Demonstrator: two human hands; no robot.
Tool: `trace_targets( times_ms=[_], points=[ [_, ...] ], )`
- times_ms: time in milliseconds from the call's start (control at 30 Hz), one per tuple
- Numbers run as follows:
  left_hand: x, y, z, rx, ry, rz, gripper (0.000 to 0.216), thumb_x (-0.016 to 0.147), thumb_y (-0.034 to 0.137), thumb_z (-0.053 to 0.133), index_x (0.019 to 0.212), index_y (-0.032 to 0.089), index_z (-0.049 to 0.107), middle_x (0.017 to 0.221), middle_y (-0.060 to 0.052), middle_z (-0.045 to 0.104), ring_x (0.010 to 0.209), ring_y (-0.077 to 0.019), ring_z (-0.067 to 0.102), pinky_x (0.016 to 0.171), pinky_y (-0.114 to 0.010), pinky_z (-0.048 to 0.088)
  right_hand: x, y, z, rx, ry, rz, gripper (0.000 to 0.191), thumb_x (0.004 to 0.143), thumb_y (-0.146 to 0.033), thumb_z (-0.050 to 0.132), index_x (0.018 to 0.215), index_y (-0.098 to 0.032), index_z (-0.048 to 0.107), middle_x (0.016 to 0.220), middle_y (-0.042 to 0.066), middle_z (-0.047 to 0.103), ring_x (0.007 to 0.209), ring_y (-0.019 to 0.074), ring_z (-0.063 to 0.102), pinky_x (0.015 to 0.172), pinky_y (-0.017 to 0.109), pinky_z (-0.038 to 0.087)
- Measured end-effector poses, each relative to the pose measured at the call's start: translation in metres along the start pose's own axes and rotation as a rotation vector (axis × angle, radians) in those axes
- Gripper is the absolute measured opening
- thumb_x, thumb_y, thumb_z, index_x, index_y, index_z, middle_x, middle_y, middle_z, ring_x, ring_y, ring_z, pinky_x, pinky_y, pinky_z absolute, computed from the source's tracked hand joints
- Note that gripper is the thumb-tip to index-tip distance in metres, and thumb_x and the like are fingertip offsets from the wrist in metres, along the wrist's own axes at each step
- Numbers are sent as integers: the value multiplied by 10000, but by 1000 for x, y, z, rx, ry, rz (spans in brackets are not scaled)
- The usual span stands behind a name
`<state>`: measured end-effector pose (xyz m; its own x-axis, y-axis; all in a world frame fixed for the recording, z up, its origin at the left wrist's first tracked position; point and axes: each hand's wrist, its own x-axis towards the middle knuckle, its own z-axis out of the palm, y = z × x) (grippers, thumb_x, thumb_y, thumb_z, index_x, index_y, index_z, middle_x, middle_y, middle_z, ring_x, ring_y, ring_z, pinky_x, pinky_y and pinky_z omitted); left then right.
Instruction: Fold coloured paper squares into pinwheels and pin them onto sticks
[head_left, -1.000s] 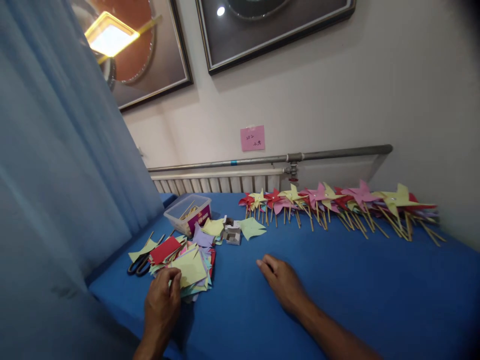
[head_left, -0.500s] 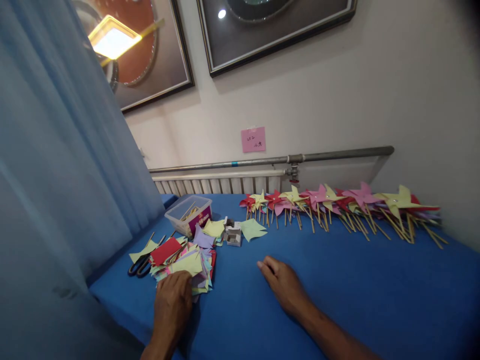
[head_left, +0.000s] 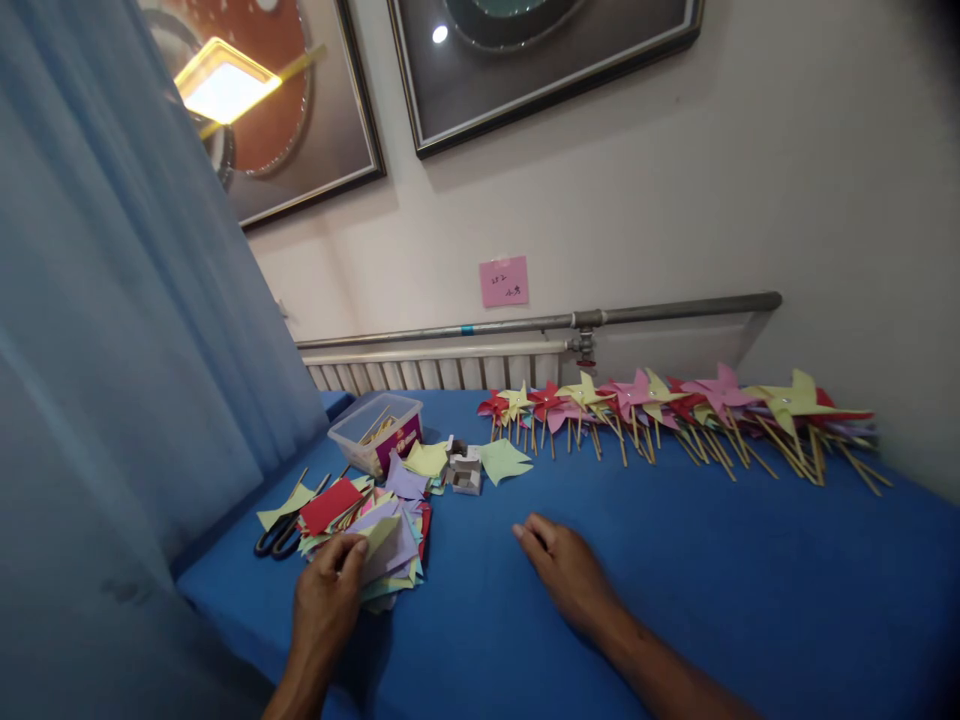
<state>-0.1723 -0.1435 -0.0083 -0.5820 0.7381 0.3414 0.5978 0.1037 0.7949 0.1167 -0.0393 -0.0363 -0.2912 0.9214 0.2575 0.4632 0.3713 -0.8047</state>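
Observation:
My left hand point(head_left: 330, 585) pinches the edge of a pale yellow paper point(head_left: 379, 537) between thumb and fingers, tilting it up over a pile of cut coloured paper point(head_left: 395, 580). A lilac sheet shows beneath it, and a red paper point(head_left: 330, 506) lies on the pile's far side. On the blue cloth to the right, my right hand point(head_left: 568, 572) rests with its fingers curled in and the thumb against them. Whatever it holds, if anything, is hidden. Beyond it lies a pale green cut paper point(head_left: 504, 461), beside a small open white box point(head_left: 466, 476).
Black-handled scissors point(head_left: 277, 537) lie left of the pile. A clear plastic tub point(head_left: 375, 437) with wooden sticks stands behind it. Finished paper pinwheels point(head_left: 634, 396) on sticks line the wall side of the blue-covered table point(head_left: 480, 640). A blue curtain point(head_left: 142, 330) hangs at left.
My left hand has drawn back slightly toward me and lifted the near edge of the yellow paper, uncovering the lilac sheet. My right hand has stayed in place.

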Motion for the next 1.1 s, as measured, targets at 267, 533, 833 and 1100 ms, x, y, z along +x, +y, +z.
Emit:
trace_targets(
  times_ms=[267, 533, 833, 1100],
  points=[
    [13, 46, -1, -361, 160, -200, 307, 801, 485, 619, 888, 197, 682, 726, -9, 703, 647, -197, 650, 583, -282, 500, 0, 2, 1, 28, -2, 1, 399, 951, -466, 439, 639, -235, 347, 562, -52, 404, 553, 139, 406, 557, 279, 242],
    [19, 115, 94, -1055, -331, -374, 306, 650, 365, 785, 814, 143, 654, 639, 6, 661, 547, -135, 612, 578, -263, 512, 13, 10, -7, 703, 56, 177, 595, 832, -782, 515, 894, -203, 635, 783, 41, 673, 664, 187, 623, 631, 309, 487],
    [-2, 151, 193, -1040, -502, -377, 244, 667, 370, 768, 709, 178, 623, 548, 36, 603, 478, -113, 532, 506, -231, 419, 23, 22, -37, 923, 204, 186, 539, 767, -645, 736, 1090, -217, 690, 1019, 87, 777, 904, 291, 728, 770, 406, 566],
    [3, 126, 198, -989, -635, -351, 366, 552, 402, 869, 740, 152, 678, 591, 22, 645, 490, -95, 520, 520, -221, 407, 26, 37, -33, 914, 246, 275, 482, 727, -510, 823, 1071, -189, 720, 924, 73, 795, 846, 297, 745, 791, 419, 590]
  ],
)
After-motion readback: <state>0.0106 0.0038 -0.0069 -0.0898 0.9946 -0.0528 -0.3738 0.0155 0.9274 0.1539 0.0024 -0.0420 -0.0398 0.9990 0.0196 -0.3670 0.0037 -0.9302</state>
